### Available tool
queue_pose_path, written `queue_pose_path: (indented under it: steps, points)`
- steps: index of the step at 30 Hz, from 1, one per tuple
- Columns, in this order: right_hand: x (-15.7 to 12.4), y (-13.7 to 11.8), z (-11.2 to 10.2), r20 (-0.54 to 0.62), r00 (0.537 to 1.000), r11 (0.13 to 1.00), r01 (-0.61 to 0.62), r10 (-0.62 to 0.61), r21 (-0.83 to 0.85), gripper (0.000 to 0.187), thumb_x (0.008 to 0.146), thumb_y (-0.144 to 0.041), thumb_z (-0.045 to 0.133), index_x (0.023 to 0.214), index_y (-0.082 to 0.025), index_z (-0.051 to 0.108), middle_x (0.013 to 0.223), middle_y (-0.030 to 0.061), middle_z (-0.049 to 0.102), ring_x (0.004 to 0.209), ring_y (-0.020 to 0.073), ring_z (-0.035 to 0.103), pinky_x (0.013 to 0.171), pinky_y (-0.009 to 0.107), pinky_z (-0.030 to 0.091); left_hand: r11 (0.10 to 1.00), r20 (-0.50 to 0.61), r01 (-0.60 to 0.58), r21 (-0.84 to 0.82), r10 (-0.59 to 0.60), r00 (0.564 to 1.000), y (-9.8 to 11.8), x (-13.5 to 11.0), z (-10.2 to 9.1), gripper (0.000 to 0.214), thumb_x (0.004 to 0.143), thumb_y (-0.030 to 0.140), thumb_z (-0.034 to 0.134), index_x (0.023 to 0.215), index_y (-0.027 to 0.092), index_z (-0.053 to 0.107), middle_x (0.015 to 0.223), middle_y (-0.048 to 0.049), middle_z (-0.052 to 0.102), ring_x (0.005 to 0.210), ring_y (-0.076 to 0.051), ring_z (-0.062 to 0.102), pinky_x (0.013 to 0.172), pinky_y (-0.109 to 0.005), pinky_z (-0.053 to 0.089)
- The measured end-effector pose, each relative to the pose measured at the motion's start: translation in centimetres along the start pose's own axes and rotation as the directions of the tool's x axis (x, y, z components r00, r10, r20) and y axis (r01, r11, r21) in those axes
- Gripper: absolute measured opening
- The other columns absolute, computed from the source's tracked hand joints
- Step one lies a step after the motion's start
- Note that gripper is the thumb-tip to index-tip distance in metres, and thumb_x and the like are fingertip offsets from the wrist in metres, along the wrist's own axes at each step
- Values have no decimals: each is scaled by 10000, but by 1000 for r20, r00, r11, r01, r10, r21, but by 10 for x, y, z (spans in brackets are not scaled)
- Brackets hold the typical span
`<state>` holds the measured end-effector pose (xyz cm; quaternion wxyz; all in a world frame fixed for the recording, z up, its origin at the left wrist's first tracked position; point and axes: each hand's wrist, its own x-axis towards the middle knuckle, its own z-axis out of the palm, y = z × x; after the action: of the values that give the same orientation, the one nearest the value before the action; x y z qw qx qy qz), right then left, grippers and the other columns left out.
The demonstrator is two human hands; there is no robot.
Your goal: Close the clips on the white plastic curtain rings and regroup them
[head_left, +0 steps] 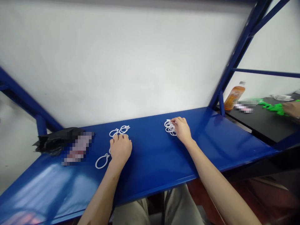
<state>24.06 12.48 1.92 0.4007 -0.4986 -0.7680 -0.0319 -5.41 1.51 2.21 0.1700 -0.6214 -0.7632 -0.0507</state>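
White curtain rings (101, 162), each with a small eyelet, lie on the blue table (150, 162). My left hand (121, 148) rests palm down over several of them, its fingers curled and their tips hidden. More rings (124, 129) show just beyond its fingertips, and one lies apart to its lower left. To the right is a bunched pile of the same rings (169, 126). My right hand (182, 128) is at the right side of this pile, thumb and index finger pinched on a ring at its top edge.
A black plastic bag (50, 142) and a blurred-out packet (78, 148) lie at the table's left. A white panel (131, 62) stands behind, within a blue frame (234, 59). On the black table (260, 123) at right are an orange drink bottle (235, 96) and green pieces by another person's hand (292, 109).
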Motion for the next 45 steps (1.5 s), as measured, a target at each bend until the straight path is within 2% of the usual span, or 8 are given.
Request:
queue_pose_path:
  steps: [8, 21, 27, 31, 35, 38, 41, 45]
  points:
    - [-2, -2, 0, 129, 990, 981, -22, 48, -193, 228, 996, -175, 497, 1014, -198, 723, 986, 102, 704, 891, 259, 510, 811, 355, 409, 990, 70, -108, -87, 114, 991, 11, -1, -8, 323, 955, 200, 399, 1087, 146, 689, 1095, -157, 700, 1117, -352, 531, 896, -477, 372]
    - [-4, -8, -4, 78, 992, 946, -70, 100, -317, 242, 984, -183, 507, 1085, -196, 726, 1031, 122, 683, 957, 282, 506, 799, 375, 378, 974, -67, -141, -175, 132, 989, 23, -5, -10, 273, 971, 263, 422, 939, 173, 679, 1029, -137, 678, 1055, -330, 535, 861, -459, 375]
    - [-7, -30, -5, 35, 997, 993, 78, -75, -83, 255, 998, -193, 464, 1045, -194, 714, 1012, 123, 683, 978, 289, 530, 889, 424, 439, 844, -168, -269, -465, 214, 962, 30, -5, -12, 165, 976, 249, 467, 891, 218, 606, 945, -56, 696, 968, -253, 552, 866, -406, 399]
    - [-17, -55, 2, 140, 967, 949, 172, -215, 266, 209, 977, -193, 516, 1093, -213, 688, 1028, 84, 696, 989, 248, 594, 920, 418, 490, 677, -201, -363, -640, 309, 930, 36, -7, -13, 163, 995, 265, 453, 922, 228, 594, 933, -39, 681, 944, -225, 545, 861, -376, 444]
    - [-26, -72, 9, 285, 916, 847, 99, -283, 522, 315, 919, -137, 558, 1211, -210, 649, 1061, 61, 703, 857, 171, 642, 830, 342, 533, 559, -216, -370, -742, 323, 921, 42, -10, -14, 162, 999, 271, 457, 948, 227, 605, 930, -31, 659, 931, -197, 560, 850, -341, 471]
    - [-28, -75, 10, 317, 904, 805, 48, -287, 591, 373, 909, -124, 566, 1265, -215, 627, 1068, 58, 701, 787, 144, 640, 765, 301, 534, 507, -182, -319, -801, 302, 936, 42, -11, -17, 150, 990, 273, 482, 953, 233, 622, 901, -13, 642, 882, -172, 590, 816, -311, 488]
    - [-26, -74, 11, 280, 913, 794, 72, -296, 604, 276, 951, -178, 562, 1201, -224, 670, 1042, 60, 706, 846, 160, 648, 770, 295, 521, 468, -151, -271, -841, 277, 949, 42, -10, -20, 140, 978, 281, 506, 948, 239, 636, 891, -2, 640, 848, -159, 608, 797, -297, 501]
    - [-25, -71, 12, 272, 934, 817, 34, -230, 575, 189, 980, -222, 554, 1087, -221, 709, 950, 43, 726, 818, 163, 652, 755, 285, 496, 494, -165, -276, -825, 257, 952, 42, -10, -15, 191, 935, 320, 589, 1106, 238, 615, 1113, -40, 651, 1024, -195, 613, 912, -342, 502]
